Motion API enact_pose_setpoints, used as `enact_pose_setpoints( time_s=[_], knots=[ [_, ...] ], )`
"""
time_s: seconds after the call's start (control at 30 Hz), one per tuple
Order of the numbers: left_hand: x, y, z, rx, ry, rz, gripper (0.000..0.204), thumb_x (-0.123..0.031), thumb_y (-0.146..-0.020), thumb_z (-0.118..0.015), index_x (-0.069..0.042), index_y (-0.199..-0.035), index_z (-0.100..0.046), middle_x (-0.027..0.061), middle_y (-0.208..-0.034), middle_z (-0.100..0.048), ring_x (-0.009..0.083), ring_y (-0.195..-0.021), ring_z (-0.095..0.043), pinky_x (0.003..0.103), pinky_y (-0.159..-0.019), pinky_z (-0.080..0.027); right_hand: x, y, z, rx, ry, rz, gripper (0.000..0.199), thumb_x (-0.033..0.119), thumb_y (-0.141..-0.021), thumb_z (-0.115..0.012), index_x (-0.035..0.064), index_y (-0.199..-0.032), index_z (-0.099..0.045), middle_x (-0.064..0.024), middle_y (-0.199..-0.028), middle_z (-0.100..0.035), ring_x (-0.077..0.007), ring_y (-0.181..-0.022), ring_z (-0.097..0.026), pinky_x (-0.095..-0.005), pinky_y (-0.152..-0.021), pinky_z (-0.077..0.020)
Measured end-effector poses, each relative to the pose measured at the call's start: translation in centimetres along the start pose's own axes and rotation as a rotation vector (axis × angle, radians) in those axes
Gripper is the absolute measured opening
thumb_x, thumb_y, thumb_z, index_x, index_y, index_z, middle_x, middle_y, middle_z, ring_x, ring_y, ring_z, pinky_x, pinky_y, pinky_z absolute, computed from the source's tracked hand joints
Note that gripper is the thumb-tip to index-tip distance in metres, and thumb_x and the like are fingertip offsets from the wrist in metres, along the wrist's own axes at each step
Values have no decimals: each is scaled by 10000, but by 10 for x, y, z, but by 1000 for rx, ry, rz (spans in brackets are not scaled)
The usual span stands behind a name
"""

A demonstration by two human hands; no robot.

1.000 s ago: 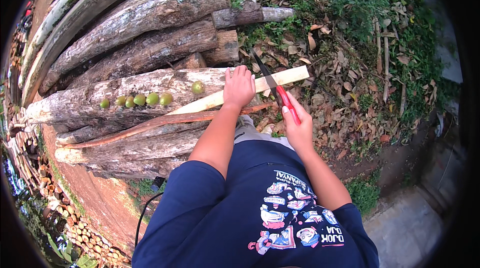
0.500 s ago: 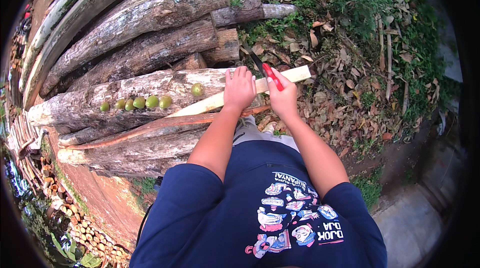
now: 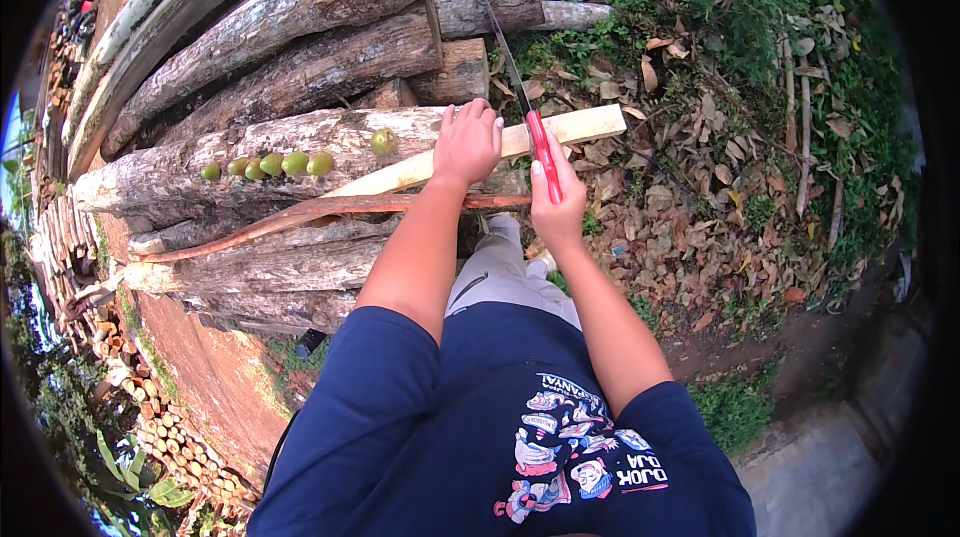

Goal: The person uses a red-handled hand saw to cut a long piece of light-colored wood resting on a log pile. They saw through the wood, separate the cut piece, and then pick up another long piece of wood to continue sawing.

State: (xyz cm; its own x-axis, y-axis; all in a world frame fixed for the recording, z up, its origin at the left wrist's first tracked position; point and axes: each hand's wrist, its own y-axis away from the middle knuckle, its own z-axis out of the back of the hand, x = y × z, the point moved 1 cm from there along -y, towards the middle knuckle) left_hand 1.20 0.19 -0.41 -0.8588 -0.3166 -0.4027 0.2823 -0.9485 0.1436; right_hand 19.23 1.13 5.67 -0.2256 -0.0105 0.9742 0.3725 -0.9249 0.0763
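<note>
A pale wooden plank (image 3: 592,125) lies slantwise over a thick log (image 3: 150,184), its squared right end sticking out past the log. My left hand (image 3: 468,145) is closed over the plank and holds it down against the log. To its right, my right hand (image 3: 560,199) grips the red handle of a hand saw (image 3: 540,142). The saw's dark, narrow blade points up and away, crossing the plank just right of my left hand. Where the teeth meet the wood is too small to make out.
Several green round fruits (image 3: 295,164) sit in a row on the log. A reddish-brown strip of wood (image 3: 370,204) lies just nearer than the plank. More logs (image 3: 300,17) are stacked beyond. Dry leaves (image 3: 680,197) cover the ground at right; cut wood is piled at lower left.
My right hand has pulled the saw back toward me, and more of the blade shows beyond the plank. My left hand stays on the plank. The whole view has shifted slightly.
</note>
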Motion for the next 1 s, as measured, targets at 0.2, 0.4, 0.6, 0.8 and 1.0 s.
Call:
enact_pose_setpoints(
  time_s=[0.2, 0.4, 0.6, 0.8, 1.0],
  knots=[
    [7, -1, -8, -21, -20, 2, 303, -285, -1090, -474, -53, -1136, -663, 123, -1220, -638, 317, -1250, -602, 551, -1177, -381, 4, 130, 72, 92, 54, -86, 577, 40, -1001, -606, -28, -1562, -490, -228, -1324, -719, -135, -991, -718, -279, -889, -548],
    [4, -3, -7, -49, -32, -22, 294, -280, -1092, -472, -51, -1118, -654, 130, -1188, -633, 323, -1221, -607, 555, -1150, -397, 46, 140, 98, 33, 85, -36, 560, 19, -989, -618, -45, -1536, -521, -145, -1136, -768, -84, -746, -640, -250, -721, -529],
    [3, 0, -8, -58, -30, -32, 272, -268, -1079, -488, -53, -1106, -652, 131, -1153, -631, 322, -1187, -618, 561, -1140, -401, 55, 63, 50, 27, 50, -144, 511, 50, -983, -647, -22, -1485, -584, -138, -903, -752, -99, -689, -633, -279, -674, -525],
    [0, -1, -9, -48, -38, -37, 273, -271, -1081, -484, -51, -1107, -643, 135, -1157, -632, 322, -1204, -619, 569, -1141, -402, 4, -34, -10, -38, 61, -77, 469, 121, -966, -645, -70, -1394, -635, -275, -1081, -761, -274, -927, -775, -360, -845, -583],
    [0, -7, -2, -35, -21, -33, 295, -279, -1088, -472, -47, -1112, -652, 143, -1177, -637, 334, -1210, -626, 572, -1159, -390, -14, -51, -18, -68, -61, -8, 456, 103, -969, -643, -60, -1394, -639, -280, -1138, -756, -291, -980, -775, -368, -871, -580]
  ],
)
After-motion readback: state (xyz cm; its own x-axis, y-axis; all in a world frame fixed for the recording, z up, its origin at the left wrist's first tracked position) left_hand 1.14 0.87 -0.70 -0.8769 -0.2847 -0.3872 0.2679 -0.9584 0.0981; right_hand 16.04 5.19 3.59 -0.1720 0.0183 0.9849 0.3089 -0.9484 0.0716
